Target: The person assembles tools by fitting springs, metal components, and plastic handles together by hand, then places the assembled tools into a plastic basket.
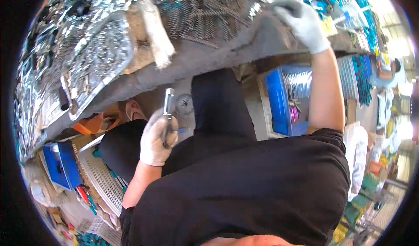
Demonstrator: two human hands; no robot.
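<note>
My left hand (158,139), in a pale work glove with greyish fingertips, is closed around a slim metal piece. The shiny silver end of this metal piece (168,100) points up above the fingers, and a dark part shows lower in the grip. Out over the workbench at the upper right is my right hand (303,25), also gloved, with its fingers curled. What they hold, if anything, is hidden. Small silver parts (254,11) lie just left of its fingertips. Many dark coil springs (205,15) are heaped on the bench, further left.
A metal tray (124,49) piled with small shiny parts fills the bench's left side, beside a whitish cloth-wrapped bar (155,34). Below the bench edge stand a blue bin (279,100) with rods and another blue bin (63,165). A person (386,73) is far right.
</note>
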